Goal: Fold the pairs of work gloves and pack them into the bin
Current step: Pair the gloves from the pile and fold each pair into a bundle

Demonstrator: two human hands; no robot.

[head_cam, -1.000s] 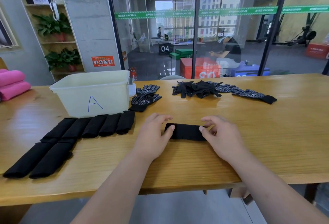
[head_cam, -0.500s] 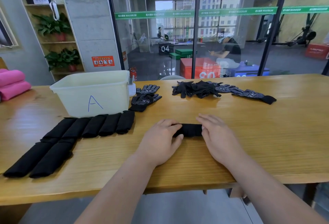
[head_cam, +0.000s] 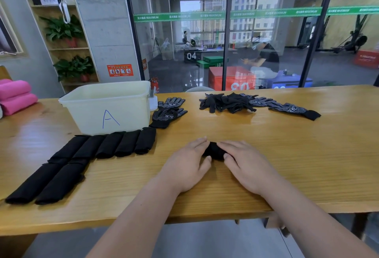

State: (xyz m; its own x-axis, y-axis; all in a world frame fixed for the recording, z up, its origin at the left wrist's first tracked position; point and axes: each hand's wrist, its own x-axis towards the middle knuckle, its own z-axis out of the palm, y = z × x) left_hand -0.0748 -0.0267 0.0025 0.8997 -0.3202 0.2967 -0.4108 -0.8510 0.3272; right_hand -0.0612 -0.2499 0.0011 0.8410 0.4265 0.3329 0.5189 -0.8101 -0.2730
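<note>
A black folded glove pair (head_cam: 214, 151) lies on the wooden table (head_cam: 287, 155) in front of me, squeezed short between my hands. My left hand (head_cam: 187, 165) presses its left end with flat fingers, and my right hand (head_cam: 246, 165) presses its right end the same way. Most of the pair is hidden under my fingers. The white bin marked "A" (head_cam: 106, 108) stands at the back left. Several folded black pairs (head_cam: 114, 145) lie in a row before the bin, and two longer ones (head_cam: 45, 182) nearer the front left.
Two dotted gloves (head_cam: 169, 112) lie flat right of the bin. A heap of unfolded black gloves (head_cam: 227, 103) and a stretched dotted pair (head_cam: 287, 108) lie at the table's back. Pink rolls (head_cam: 14, 98) sit at the far left. A glass wall stands behind.
My hands have moved toward each other. The black pair between them has gone from a long strip to a short bundle.
</note>
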